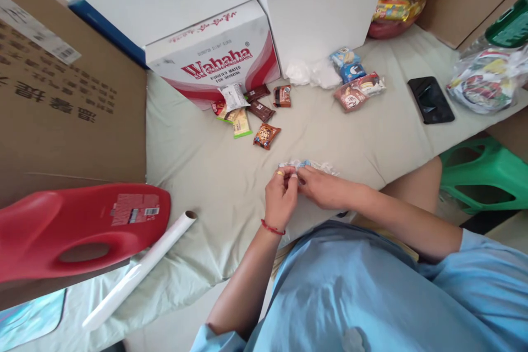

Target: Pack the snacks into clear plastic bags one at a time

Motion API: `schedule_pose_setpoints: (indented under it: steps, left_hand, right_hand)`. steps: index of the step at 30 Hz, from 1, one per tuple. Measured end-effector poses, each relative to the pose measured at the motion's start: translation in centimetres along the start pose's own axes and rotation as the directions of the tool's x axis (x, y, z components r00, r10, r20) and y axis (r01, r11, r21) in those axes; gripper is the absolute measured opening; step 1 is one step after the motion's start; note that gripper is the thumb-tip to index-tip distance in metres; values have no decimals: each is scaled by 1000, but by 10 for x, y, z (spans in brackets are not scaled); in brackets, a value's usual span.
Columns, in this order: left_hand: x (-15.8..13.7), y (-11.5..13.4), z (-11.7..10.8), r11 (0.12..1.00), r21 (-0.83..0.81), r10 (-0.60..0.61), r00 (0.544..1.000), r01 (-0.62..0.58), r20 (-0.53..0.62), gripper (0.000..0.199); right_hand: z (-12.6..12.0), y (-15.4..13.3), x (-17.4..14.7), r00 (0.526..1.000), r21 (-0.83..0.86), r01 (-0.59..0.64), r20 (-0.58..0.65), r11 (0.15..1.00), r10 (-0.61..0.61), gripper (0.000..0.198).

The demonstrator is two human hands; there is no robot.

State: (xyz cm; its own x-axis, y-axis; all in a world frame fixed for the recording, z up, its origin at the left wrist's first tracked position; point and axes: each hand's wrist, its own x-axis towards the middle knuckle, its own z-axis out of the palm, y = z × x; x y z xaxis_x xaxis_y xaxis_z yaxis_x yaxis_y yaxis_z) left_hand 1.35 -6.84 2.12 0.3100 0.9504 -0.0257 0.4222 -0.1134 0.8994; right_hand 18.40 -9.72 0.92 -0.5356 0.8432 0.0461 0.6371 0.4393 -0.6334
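Tabletop [198, 168]: covered in a pale cloth; clock hours count from where the left hand [280, 190] and right hand [325, 187] meet.
Brown cardboard carton [70, 137]: far off at 10 o'clock.
Red plastic jug [140, 203]: at 9 o'clock, lying on its side.
Wahaha water carton [210, 58]: at 11 o'clock.
White roll [140, 269]: at 8 o'clock, alongside the jug.
Loose wrapped snacks [267, 136]: at 11 o'clock, before the Wahaha carton.
Brown and blue snack packs [355, 91]: at 1 o'clock.
Hands: close together, fingers curled nearly closed, seemingly pinching packaging at its near edge.
Smartphone [431, 100]: at 2 o'clock, lying flat.
Clear plastic packaging [305, 164]: at the fingertips, at the clock's centre, with blue showing.
Progress: handling looks under way; whether the packaging is open cannot be told. Both snack groups lie apart from the hands.
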Motion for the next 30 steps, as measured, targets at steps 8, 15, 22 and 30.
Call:
schedule_pose_setpoints:
  steps: [8,15,22,30]
  left_hand:
    - [-38,-24,22,703,571,346,906,-423,246,60]
    - [-42,-32,26,644,634,360,901,-427,241,77]
    - [-47,-34,23,628,649,361,900,-429,245,74]
    - [-42,-56,42,567,701,301,900,-434,314,46]
  right_hand:
    - [-12,11,-53,954,144,-121,-258,982,155,32]
    - [2,21,-45,772,-72,-531,-453,844,446,23]
    - [-39,9,-14,829,155,-449,-293,880,476,10]
    - [-17,-40,89,906,-244,-409,9,879,424,32]
